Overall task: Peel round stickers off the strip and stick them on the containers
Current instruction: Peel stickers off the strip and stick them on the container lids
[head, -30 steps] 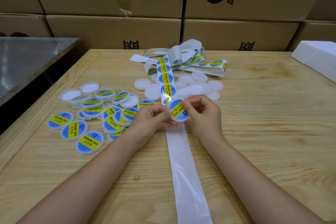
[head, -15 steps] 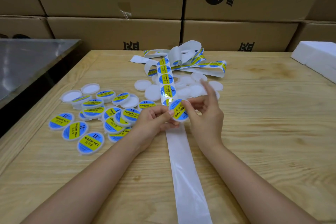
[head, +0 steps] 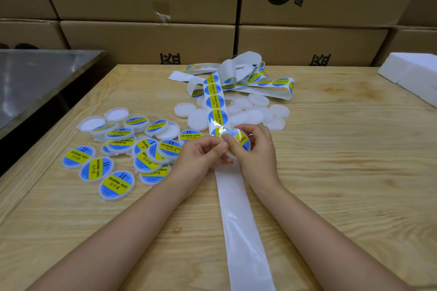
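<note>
Your right hand [head: 257,156] has closed up since half a second ago: the fingers that stood straight now curl over the far rim of the container [head: 241,141], and its label has turned to a new angle. Your left hand [head: 201,156] pinches the container's left edge, thumb pressed on the label face and the other fingers curled under. Both hands hold the container just above the strip [head: 238,208], where the last of the stickers [head: 216,101] gives way to bare backing running toward you. The strip's far end lies in a tangled heap. Labelled containers [head: 146,149] lie piled left of your left hand, and blank containers [head: 256,113] lie beyond your hands, on the table [head: 331,172].
</note>
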The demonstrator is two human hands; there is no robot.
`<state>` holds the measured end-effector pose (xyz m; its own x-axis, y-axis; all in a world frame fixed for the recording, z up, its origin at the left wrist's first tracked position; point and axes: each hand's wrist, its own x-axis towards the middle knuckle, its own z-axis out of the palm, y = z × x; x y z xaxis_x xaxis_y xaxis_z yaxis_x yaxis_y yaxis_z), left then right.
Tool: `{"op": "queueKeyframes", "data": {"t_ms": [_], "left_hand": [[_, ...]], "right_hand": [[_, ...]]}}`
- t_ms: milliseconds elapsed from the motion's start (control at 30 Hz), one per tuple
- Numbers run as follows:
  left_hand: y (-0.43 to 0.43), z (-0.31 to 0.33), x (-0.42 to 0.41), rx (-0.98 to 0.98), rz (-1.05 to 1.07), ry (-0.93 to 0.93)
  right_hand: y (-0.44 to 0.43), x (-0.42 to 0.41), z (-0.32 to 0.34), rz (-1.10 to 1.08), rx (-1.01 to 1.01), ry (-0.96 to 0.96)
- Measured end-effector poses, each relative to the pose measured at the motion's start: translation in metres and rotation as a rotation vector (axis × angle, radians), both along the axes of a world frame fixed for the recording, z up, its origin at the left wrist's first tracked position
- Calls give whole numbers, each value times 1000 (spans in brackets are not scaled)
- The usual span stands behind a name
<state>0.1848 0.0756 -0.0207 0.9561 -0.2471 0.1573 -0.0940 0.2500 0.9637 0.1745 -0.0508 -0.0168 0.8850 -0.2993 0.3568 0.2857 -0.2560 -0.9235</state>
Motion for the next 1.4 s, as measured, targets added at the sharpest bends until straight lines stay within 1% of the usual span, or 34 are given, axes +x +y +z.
{"op": "queueKeyframes", "data": {"t_ms": [133, 200, 367, 500, 600, 667, 733, 800, 867, 967, 1033, 1100, 1200, 1300, 1400], "left_hand": [[4, 1, 3, -145, 12, 60], [6, 0, 5, -164, 11, 86], [3, -1, 5, -104, -13, 96], [3, 2, 2, -50, -69, 76], [3, 4, 0, -1, -87, 79], [2, 6, 0, 85, -89, 68], [1, 6, -1, 157, -87, 76], [2, 6, -2, 125, -65, 115], [3, 7, -2, 19, -59, 162], [6, 11, 2, -127, -64, 247], [7, 14, 4, -208, -62, 300], [8, 15, 4, -241, -75, 331], [7, 17, 4, -211, -112, 347], [5, 18, 4, -104, -159, 342], [3, 16, 2, -12, -171, 301]], "right_hand": [[-2, -1, 1, 361, 198, 73], [-4, 0, 2, 413, 222, 80], [-9, 1, 5, 339, 231, 49], [-11, 1, 6, 295, 309, 34], [-12, 2, 4, 228, 219, 41], [-12, 3, 1, 185, 161, 18], [-11, 5, -1, 188, 111, 25], [-11, 5, -3, 235, 39, 49], [-10, 5, -3, 303, -6, 53], [-7, 3, -1, 419, 90, 92], [-6, 3, -1, 388, 150, 110], [-7, 4, 0, 306, 197, 105], [-9, 4, 2, 279, 266, 99], [-11, 6, 3, 302, 352, 116], [-13, 7, 2, 282, 337, 133]]}}
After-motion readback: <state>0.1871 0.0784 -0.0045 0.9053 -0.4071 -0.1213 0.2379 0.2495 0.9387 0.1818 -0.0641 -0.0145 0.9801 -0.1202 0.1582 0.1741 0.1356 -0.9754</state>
